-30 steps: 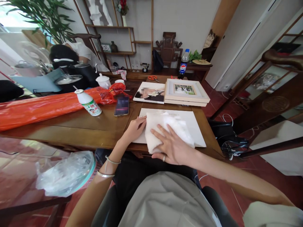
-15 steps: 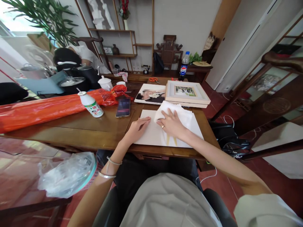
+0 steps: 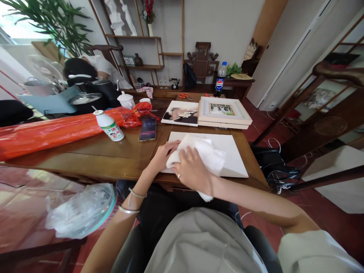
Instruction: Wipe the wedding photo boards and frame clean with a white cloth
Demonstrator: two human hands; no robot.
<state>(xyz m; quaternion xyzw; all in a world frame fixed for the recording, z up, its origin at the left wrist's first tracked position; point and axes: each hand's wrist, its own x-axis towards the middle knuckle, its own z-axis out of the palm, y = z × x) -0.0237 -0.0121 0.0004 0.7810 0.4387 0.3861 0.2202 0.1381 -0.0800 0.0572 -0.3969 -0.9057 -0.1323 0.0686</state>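
Observation:
A white flat board (image 3: 234, 161) lies at the front edge of the wooden table. My right hand (image 3: 193, 168) presses a white cloth (image 3: 210, 153) down on it, fingers curled into the fabric near the board's lower left. One end of the cloth hangs over the table's front edge. At the board's left side rests my left hand (image 3: 164, 154), its fingers stretched out flat along the edge, close to the cloth. The cloth covers the middle of the board.
Behind the board lie a photo print panel (image 3: 180, 113) and stacked white picture frames (image 3: 224, 112). Left of it are a phone (image 3: 148, 129), a white bottle (image 3: 109, 126) and a long red plastic-wrapped bundle (image 3: 57, 127). Orange-handled scissors (image 3: 184, 96) and a cola bottle (image 3: 220, 79) stand farther back.
My right hand has slid the cloth toward me and to the left across the board. The cloth now reaches past the table's front edge. My left hand has stayed put.

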